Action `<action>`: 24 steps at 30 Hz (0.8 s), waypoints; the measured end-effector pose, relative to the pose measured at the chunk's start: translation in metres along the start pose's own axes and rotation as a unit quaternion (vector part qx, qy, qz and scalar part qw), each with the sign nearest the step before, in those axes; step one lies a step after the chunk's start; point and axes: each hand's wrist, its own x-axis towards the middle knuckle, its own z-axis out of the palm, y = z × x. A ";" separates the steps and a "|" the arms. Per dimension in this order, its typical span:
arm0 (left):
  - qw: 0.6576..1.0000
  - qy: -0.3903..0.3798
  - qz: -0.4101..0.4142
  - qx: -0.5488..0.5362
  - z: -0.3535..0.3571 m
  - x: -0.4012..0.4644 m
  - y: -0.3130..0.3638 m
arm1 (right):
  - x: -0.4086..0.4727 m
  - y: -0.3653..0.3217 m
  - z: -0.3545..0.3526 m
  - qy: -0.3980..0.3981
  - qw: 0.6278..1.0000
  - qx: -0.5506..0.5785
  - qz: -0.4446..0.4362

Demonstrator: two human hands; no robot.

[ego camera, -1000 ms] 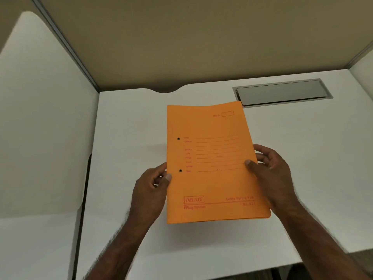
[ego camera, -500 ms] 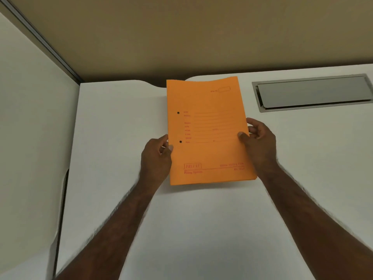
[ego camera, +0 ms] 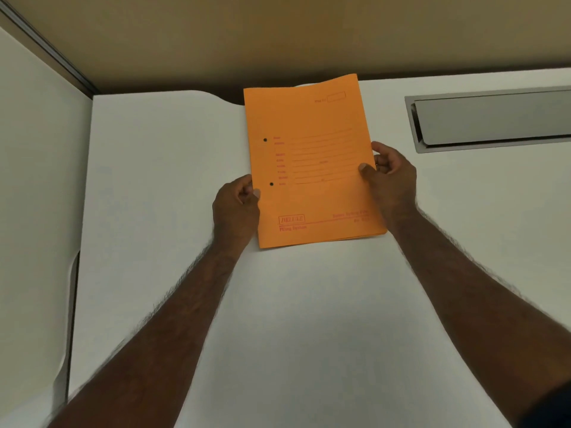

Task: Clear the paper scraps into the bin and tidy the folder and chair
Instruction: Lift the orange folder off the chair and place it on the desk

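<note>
Now folder (ego camera: 312,162) pinched between left hand (ego camera: 236,206) and right hand (ego camera: 391,177).

Both arms have stretched out, carrying the folder (ego camera: 312,162) away from the body toward the desk's (ego camera: 173,186) back edge, its near end lower.

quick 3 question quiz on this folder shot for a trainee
1. True or false: only one hand holds the orange folder.
2. What lies to the right of the folder: A a grey hatch set in the desk, B a bin, C a chair?
3. How many punched holes show near the folder's left edge?

Key: 1 false, the left hand and right hand each grip a side edge. 2 A. 3 two.
</note>
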 end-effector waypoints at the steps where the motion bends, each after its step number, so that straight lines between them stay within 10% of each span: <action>1: 1.000 0.002 -0.001 -0.004 0.000 0.000 0.000 | 0.002 0.001 0.001 0.000 1.000 -0.001 0.000; 24: 0.994 0.037 -0.084 -0.055 -0.041 -0.070 -0.015 | -0.040 0.020 -0.027 0.018 0.999 -0.007 0.049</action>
